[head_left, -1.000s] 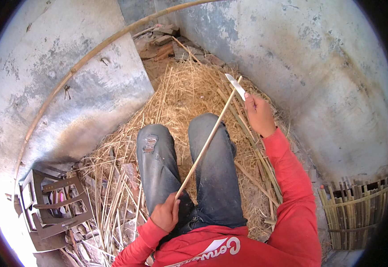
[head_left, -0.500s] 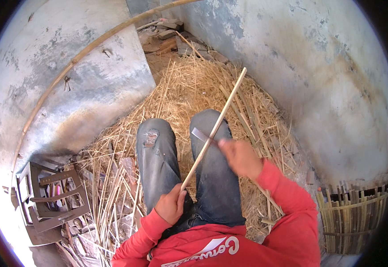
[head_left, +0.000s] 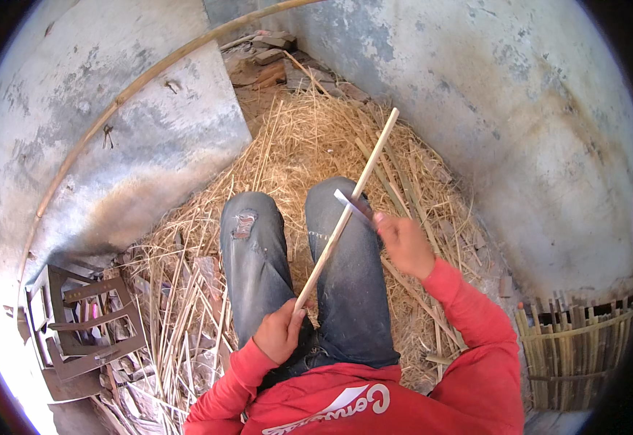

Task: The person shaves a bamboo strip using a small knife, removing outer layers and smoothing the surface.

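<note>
My left hand (head_left: 279, 333) is closed around the near end of a pale bamboo strip (head_left: 334, 238). The strip slants up and to the right, crossing over my right thigh and knee, its far end free in the air. In my right hand (head_left: 405, 245) is a knife (head_left: 355, 207), gripped by its handle, which my fingers mostly hide. Its blade lies across the strip near the right knee and points up to the left. A thin curl of shaving (head_left: 318, 235) shows beside the strip, just below the blade.
Straw-like shavings (head_left: 309, 138) and loose strips (head_left: 179, 326) cover the floor around my legs. At the left leans a dark slatted frame (head_left: 99, 319). A bamboo-slat basket (head_left: 574, 355) stands at the right. One long curved pole (head_left: 113, 105) arcs before the left wall. Bricks (head_left: 269, 54) lie in the corner.
My right hand and the knife have moved up along the strip, away from my body and slightly right. The left hand keeps its hold; the strip's far end shifted slightly left.
</note>
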{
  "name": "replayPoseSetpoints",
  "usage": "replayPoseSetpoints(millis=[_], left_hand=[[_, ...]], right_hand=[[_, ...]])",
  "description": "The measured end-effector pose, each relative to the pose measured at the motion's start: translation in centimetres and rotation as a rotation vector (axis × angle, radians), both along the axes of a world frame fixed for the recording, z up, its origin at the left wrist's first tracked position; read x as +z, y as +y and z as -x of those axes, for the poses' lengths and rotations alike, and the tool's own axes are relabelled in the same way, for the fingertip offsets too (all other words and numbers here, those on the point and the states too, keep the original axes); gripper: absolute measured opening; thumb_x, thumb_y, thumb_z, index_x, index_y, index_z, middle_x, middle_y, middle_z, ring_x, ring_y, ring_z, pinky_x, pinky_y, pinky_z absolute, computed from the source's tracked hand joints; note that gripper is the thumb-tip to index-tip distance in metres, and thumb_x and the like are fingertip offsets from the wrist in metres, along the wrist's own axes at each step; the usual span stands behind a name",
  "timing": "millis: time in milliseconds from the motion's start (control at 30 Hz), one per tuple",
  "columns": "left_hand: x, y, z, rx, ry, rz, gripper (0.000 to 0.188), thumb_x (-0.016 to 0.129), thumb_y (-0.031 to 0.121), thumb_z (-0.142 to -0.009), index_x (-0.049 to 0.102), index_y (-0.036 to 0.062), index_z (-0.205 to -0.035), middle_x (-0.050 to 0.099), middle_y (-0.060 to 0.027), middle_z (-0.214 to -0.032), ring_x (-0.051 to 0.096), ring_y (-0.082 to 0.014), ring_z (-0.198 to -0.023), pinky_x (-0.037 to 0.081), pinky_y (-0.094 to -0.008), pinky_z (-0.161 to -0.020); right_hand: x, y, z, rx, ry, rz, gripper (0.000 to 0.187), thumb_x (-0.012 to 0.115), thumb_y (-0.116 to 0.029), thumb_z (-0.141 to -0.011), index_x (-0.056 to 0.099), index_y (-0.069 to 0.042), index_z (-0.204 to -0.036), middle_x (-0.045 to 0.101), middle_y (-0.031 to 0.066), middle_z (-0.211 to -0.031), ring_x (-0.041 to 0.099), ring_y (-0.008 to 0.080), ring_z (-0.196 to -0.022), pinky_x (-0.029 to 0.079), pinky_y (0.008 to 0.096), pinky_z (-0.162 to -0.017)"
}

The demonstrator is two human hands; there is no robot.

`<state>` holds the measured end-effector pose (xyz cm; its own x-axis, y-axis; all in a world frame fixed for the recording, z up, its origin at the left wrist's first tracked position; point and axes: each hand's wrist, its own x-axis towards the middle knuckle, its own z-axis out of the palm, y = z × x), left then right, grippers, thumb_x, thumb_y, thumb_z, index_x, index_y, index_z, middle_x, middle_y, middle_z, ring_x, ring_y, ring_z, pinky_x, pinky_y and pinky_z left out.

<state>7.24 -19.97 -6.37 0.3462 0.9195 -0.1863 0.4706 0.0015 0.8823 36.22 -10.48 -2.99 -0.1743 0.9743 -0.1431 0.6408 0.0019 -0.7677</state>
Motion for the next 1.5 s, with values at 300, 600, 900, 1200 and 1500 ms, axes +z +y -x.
replayPoseSetpoints(millis=[300,600,900,1200,1500], left_hand=[[-0.7,1.3,0.6,-0.075,-0.237,0.130,0.034,0.044,0.025,-0.113,0.062,0.0027,-0.132,0.047,0.0051,-0.064,0.045,-0.0066,-0.055,0.036,-0.0257,-0.053],[-0.6,2.0,0.7,-0.077,-0.358,0.428,0.033,0.042,0.022,-0.114,0.063,0.0043,-0.131,0.046,0.0056,-0.065,0.045,-0.0055,-0.059,0.038,-0.0250,-0.056],[-0.9,2.3,0.1,-0.075,-0.340,0.302,0.035,0.043,0.026,-0.114,0.062,0.0025,-0.132,0.046,0.0057,-0.065,0.042,-0.0055,-0.055,0.035,-0.0246,-0.052],[-1.7,2.1,0.0,-0.059,-0.391,0.330,0.037,0.043,0.028,-0.114,0.062,0.0027,-0.133,0.044,0.0066,-0.063,0.040,-0.0048,-0.052,0.032,-0.0232,-0.049],[-1.8,1.9,-0.7,0.016,-0.070,-0.120,0.029,0.051,0.021,-0.110,0.063,0.0049,-0.130,0.065,-0.0161,-0.074,0.064,-0.0342,-0.062,0.049,-0.0408,-0.058]], right_hand=[[0.5,2.0,-1.5,-0.059,0.074,-0.188,0.045,0.052,-0.037,-0.110,0.069,-0.001,-0.091,0.056,0.0151,-0.066,0.052,0.0207,-0.060,0.045,0.0412,-0.061],[-1.3,5.0,-2.7,-0.160,0.081,-0.507,0.035,0.057,-0.009,-0.103,0.068,-0.009,-0.137,0.067,0.0229,-0.080,0.062,0.0215,-0.060,0.048,0.0326,-0.059],[1.4,3.5,-0.1,-0.120,-0.068,-0.211,0.039,0.058,-0.004,-0.102,0.067,-0.011,-0.140,0.075,0.0225,-0.096,0.077,0.0201,-0.088,0.056,0.0320,-0.081],[0.8,2.8,0.6,-0.028,-0.054,-0.169,0.039,0.058,-0.005,-0.103,0.067,-0.011,-0.140,0.076,0.0217,-0.101,0.078,0.0243,-0.089,0.057,0.0339,-0.082],[0.0,5.0,-1.2,-0.075,0.115,-0.421,0.038,0.056,-0.007,-0.103,0.068,-0.012,-0.139,0.074,0.0249,-0.096,0.058,0.0133,-0.059,0.049,0.0351,-0.057]])
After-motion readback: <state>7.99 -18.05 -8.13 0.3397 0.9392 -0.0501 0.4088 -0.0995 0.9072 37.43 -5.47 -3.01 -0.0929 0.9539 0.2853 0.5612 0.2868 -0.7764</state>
